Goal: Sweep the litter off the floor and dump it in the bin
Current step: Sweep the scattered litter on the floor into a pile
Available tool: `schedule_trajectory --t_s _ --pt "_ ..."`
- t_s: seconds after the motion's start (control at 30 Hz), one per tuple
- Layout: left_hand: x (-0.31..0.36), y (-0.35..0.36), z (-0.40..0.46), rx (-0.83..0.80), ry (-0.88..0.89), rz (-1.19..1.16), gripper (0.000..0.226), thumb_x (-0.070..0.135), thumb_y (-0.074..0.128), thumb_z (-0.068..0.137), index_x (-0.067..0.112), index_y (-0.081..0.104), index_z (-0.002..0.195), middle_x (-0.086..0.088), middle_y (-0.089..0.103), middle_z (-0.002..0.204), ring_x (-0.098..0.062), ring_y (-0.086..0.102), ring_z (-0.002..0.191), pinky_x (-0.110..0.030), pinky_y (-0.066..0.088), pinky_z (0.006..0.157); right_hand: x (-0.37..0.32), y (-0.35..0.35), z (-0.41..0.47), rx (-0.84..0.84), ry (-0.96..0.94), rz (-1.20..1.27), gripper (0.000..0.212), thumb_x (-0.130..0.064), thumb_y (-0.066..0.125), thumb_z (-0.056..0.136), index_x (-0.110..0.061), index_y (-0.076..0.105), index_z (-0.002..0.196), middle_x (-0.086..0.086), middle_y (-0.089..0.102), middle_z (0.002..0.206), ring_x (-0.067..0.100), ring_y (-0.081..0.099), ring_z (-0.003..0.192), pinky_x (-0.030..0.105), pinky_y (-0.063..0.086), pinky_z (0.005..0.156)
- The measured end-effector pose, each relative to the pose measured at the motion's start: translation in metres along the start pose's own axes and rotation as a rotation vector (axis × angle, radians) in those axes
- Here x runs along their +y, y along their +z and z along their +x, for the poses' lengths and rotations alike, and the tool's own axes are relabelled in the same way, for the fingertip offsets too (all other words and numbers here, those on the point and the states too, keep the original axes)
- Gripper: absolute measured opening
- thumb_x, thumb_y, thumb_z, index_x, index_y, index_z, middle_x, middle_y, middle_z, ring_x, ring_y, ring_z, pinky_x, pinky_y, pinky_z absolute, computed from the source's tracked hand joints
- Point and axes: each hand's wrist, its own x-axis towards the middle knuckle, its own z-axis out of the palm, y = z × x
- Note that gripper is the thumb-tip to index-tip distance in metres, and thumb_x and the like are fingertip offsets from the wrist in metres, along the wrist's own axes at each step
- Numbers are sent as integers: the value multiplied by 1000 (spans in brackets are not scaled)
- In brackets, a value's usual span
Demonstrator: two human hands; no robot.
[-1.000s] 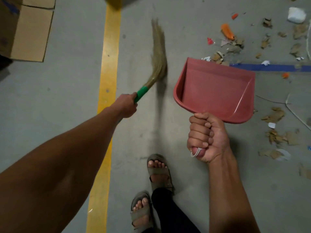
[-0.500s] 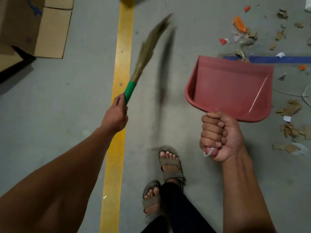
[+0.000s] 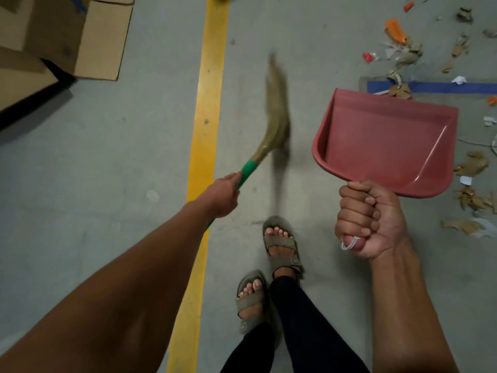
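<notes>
My left hand point(image 3: 223, 193) grips the green handle of a grass broom point(image 3: 274, 114), whose blurred bristles point away from me over bare grey floor. My right hand point(image 3: 368, 219) is closed around the handle of a red dustpan point(image 3: 384, 141), held in the air with nothing in it. Litter point(image 3: 403, 53) lies scattered at the upper right: cardboard scraps, an orange piece point(image 3: 394, 31), a red wrapper, white paper bits. More cardboard scraps point(image 3: 472, 197) lie to the right of the dustpan. No bin is in view.
A yellow floor line point(image 3: 204, 146) runs away from me left of the broom. Cardboard boxes point(image 3: 80, 36) stand at the upper left. A blue tape line point(image 3: 441, 86) crosses the floor behind the dustpan. My sandalled feet point(image 3: 279, 246) are below the broom.
The broom's bristles have swung back to the right, toward the dustpan, after tilting left half a second ago. The dustpan stays in my right hand; the litter sits farther right in view.
</notes>
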Motion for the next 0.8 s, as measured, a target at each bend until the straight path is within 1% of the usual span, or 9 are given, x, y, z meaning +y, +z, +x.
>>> schedule_trajectory --t_s 0.1,0.2,0.3,0.33,0.4,0.47,0.6,0.7,0.8 --pt "13 -6 -8 35 118 -28 59 14 47 107 7 27 162 -16 39 162 -39 45 140 -37 38 109 11 -9 -28 -5 -25 20 36 -23 36 100 -25 36 63 -10 26 42 8 22 34 23 28 38" --pt "23 -6 -17 135 157 -50 57 14 47 107 4 29 160 -20 44 157 -43 51 131 -38 42 102 18 -19 -62 -4 -56 65 37 -24 33 101 -25 38 65 -8 30 43 9 24 34 24 30 39" --pt "40 2 -20 225 73 -73 55 13 47 106 2 31 157 -25 48 151 -46 53 125 -46 46 99 19 -28 -94 -13 -92 89 36 -24 31 102 -24 38 66 -8 31 44 9 25 35 24 31 40" --pt "49 8 -18 227 23 -86 52 14 48 106 2 35 154 -26 52 145 -47 55 120 -46 46 93 17 -32 -106 -22 -107 100 36 -25 29 102 -24 39 66 -8 31 44 9 24 35 25 31 41" --pt "67 17 -12 205 -74 -109 39 15 51 103 2 44 139 -26 61 126 -47 59 106 -43 42 78 15 -39 -125 -40 -131 116 36 -25 28 101 -23 38 67 -8 27 44 8 21 35 25 29 42" --pt "91 32 -4 136 -134 -75 33 18 54 102 4 48 132 -26 64 117 -46 61 100 -40 41 75 12 -51 -148 -39 -152 112 34 -23 29 101 -23 37 68 -9 24 44 7 19 35 25 27 42" --pt "145 72 14 12 -50 15 51 21 52 104 15 39 153 -22 64 127 -40 62 108 -40 47 86 13 -89 -194 -31 -172 132 34 -23 30 101 -22 37 67 -9 23 44 7 18 35 25 25 41" --pt "190 104 27 -90 34 51 58 24 49 106 25 31 160 -15 59 137 -30 61 110 -37 48 88 17 -122 -229 -17 -228 175 35 -24 27 101 -22 38 68 -8 27 44 8 20 35 26 29 41" --pt "236 132 34 -167 139 123 63 23 49 106 27 25 163 -11 48 155 -33 54 131 -40 44 107 19 -147 -262 11 -293 208 35 -25 28 100 -23 38 67 -8 31 45 8 21 35 25 29 40"
